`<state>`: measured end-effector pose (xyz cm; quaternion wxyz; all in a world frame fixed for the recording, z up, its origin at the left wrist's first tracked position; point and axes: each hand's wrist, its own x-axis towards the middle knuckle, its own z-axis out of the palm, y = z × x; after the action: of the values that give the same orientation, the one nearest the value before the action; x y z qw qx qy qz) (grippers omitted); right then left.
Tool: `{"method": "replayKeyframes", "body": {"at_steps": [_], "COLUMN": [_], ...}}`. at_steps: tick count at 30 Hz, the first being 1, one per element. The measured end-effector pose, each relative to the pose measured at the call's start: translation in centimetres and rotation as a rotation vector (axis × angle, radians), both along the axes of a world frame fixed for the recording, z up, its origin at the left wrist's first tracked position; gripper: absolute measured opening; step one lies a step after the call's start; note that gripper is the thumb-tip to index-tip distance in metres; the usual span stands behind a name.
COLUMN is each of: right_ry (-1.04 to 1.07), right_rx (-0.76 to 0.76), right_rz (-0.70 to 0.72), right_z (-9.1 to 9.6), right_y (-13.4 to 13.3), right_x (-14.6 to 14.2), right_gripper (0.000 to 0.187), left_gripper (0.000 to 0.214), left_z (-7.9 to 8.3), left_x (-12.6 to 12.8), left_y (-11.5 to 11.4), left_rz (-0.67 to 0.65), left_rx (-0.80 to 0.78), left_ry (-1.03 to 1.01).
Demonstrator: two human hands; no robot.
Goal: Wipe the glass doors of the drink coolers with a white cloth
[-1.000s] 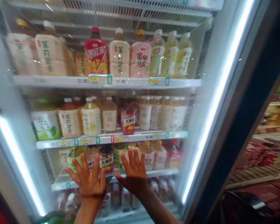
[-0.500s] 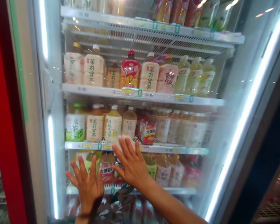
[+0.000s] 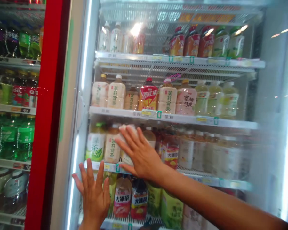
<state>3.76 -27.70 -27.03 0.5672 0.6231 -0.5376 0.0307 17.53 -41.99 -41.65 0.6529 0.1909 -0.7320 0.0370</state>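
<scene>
My right hand [image 3: 141, 153] is laid flat on the glass door of a drinks fridge, fingers stretched out, pressing a white cloth [image 3: 127, 128]. Only the cloth's edge shows past the fingertips; the rest is under the palm. Lower and to the left, my left hand [image 3: 93, 191] has its fingers spread, with nothing in it. It is at the glass too, though I cannot tell whether it touches. Behind the glass near my hands stand a green tea bottle [image 3: 95, 142], a jasmine tea bottle [image 3: 112, 147] and iced tea bottles [image 3: 122, 196].
More bottled drinks fill the fridge shelves [image 3: 172, 116] above and to the right. Bright light strips [image 3: 73, 179] run up both sides. A red frame [image 3: 42, 127] divides this fridge from another at left, where green bottles [image 3: 8, 137] stand. Lamp reflections shine on the glass.
The view has swung left and up, showing more of the neighbouring fridge. My right hand has moved up and left across the glass with the cloth. My left hand stays low, fingers spread.
</scene>
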Motion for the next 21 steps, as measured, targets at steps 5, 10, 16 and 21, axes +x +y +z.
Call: {"method": "replayKeyframes", "body": {"at_steps": [5,10,16,21], "right_ry": [0.258,0.098,0.266,-0.017], "right_rx": [0.269,0.017,0.219,-0.165], "right_rz": [0.11,-0.022,0.01,-0.072], "right_z": [4.2,9.7,10.2,12.5], "right_y": [-0.3,-0.4,1.6,1.9], "right_x": [-0.8,-0.3,-1.9,-2.8], "right_gripper": [0.087,0.097,0.093,0.099], "left_gripper": [0.083,0.083,0.085,0.082], "left_z": [4.0,8.2,10.1,11.5], "left_x": [1.4,1.5,0.0,-2.3], "left_y": [-2.4,-2.7,-1.4,1.1], "left_rz": [0.019,0.001,-0.024,-0.147], "left_rx": [-0.182,-0.268,-0.381,-0.386], "left_ry": [-0.021,0.028,0.027,0.075]}}
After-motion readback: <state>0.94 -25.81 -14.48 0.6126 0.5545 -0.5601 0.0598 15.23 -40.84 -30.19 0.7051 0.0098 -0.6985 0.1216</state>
